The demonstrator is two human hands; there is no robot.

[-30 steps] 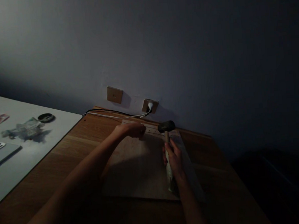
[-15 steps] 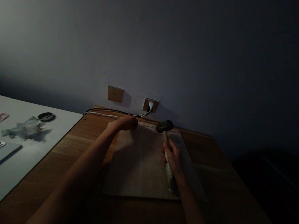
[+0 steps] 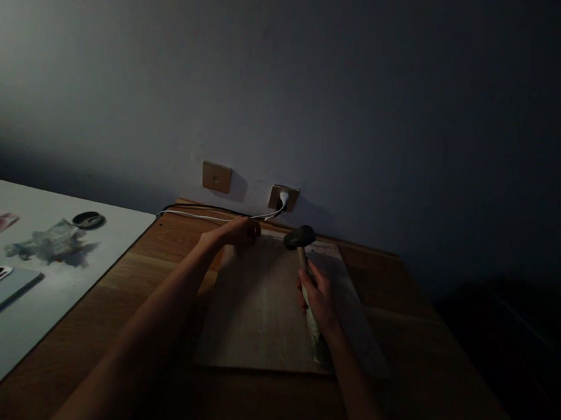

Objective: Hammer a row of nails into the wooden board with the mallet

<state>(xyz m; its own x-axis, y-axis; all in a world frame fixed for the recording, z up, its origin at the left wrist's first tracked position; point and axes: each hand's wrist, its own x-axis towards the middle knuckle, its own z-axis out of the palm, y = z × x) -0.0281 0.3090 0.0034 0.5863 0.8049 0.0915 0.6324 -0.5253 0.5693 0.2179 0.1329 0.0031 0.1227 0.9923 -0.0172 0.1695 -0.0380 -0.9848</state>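
Dim room; hammer over a flat board on a wooden desk against a plain wall.

The wooden desk (image 3: 124,289) ran to a bare grey-blue wall (image 3: 350,104) carrying a blank switch plate (image 3: 216,176) and a socket (image 3: 282,198) with a white plug and cable (image 3: 205,217) trailing left. A board (image 3: 263,312) lay flat on the desk. The right hand (image 3: 318,296) was clamped round the handle of a hammer (image 3: 300,237), its dark head just above the board's far edge. The left hand (image 3: 234,231) rested curled at that far edge, fingers together; whether it pinched anything could not be told. A white panel (image 3: 52,287) at left bore a phone (image 3: 4,284), a dark disc (image 3: 88,220) and crumpled wrapping. No writing was legible.
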